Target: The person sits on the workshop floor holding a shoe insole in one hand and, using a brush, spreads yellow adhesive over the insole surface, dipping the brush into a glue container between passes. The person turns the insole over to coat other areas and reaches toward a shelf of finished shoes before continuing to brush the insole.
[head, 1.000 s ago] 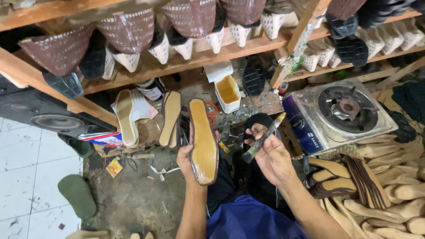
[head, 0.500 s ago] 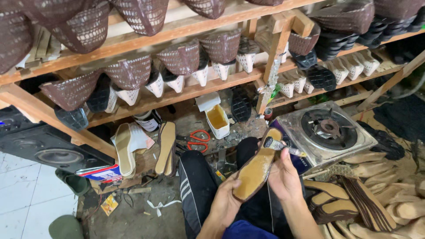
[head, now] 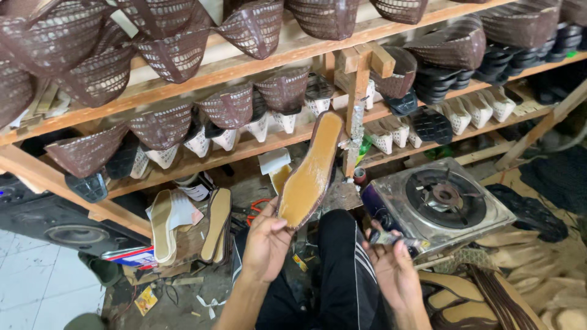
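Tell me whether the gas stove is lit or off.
Off, as far as shows: the gas stove has no flame at its burner and nothing stands on it.

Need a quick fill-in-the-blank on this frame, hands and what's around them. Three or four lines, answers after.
1. The left hand holds up a tan shoe ____ by its heel end.
2. The right hand holds a small object beside a single-burner gas ____.
3. Brown woven shoe uppers sit on wooden ____.

Missing words: sole; stove; shelves

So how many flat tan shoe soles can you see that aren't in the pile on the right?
3. One sole is held up in the left hand; two more lean under the shelf at left. Others may be hidden.
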